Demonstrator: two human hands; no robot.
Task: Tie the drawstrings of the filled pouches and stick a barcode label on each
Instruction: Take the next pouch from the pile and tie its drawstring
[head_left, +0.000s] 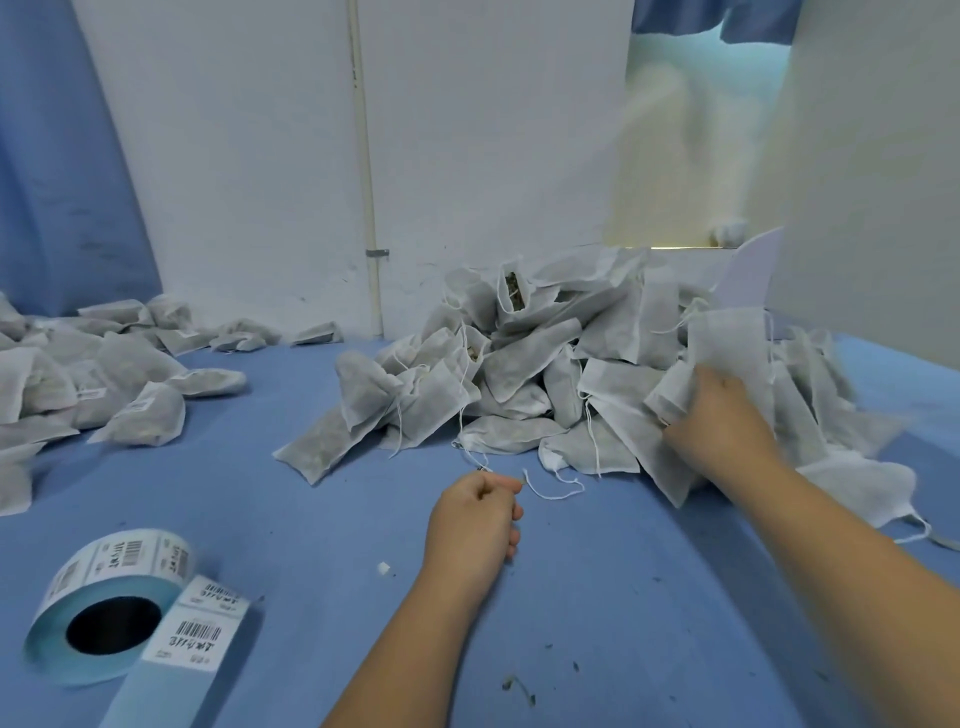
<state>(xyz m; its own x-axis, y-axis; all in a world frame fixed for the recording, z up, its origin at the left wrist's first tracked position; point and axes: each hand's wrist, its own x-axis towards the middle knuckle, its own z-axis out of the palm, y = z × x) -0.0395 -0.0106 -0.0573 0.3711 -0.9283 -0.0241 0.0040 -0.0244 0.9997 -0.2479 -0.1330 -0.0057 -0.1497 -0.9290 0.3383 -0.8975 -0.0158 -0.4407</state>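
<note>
A big heap of white filled pouches with loose drawstrings lies against the wall at centre right. My right hand grips one pouch at the heap's right side and holds it up. My left hand is curled in a fist on the blue cloth just in front of the heap, beside a loose white drawstring; whether it pinches the string I cannot tell. A roll of barcode labels lies at the lower left, its strip trailing toward me.
A second pile of tied, labelled pouches spreads over the left of the blue tablecloth. White wall panels stand behind, with an opening at the upper right. Small crumbs and a white scrap dot the cloth.
</note>
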